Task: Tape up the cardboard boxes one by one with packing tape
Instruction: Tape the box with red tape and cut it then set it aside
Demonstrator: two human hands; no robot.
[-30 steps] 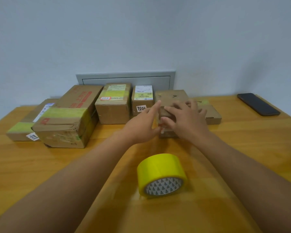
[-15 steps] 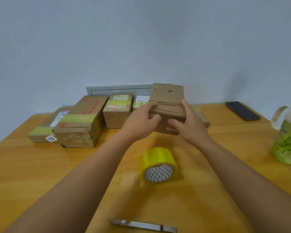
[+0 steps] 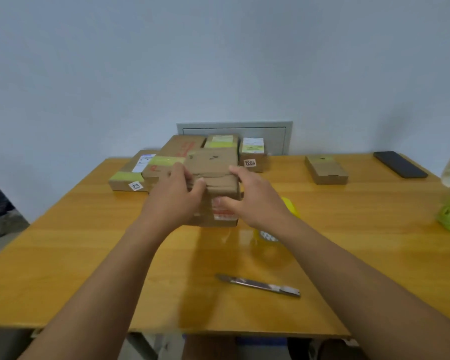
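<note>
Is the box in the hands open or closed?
Closed. The held cardboard box shows its top flaps lying flat, meeting at a seam, with the left hand and right hand gripping its sides.

Single head-worn view, set above the near edge of the wooden table (image 3: pixel 63 255) and facing forward and slightly down toward the far edge and the wall. Wide-angle lens: the table edges bow, and the near edge, the floor below it and both forearms fall in frame. Left hand (image 3: pixel 172 198) and right hand (image 3: pixel 257 201) sit close, mid-frame. No second view shares the scene.
</note>
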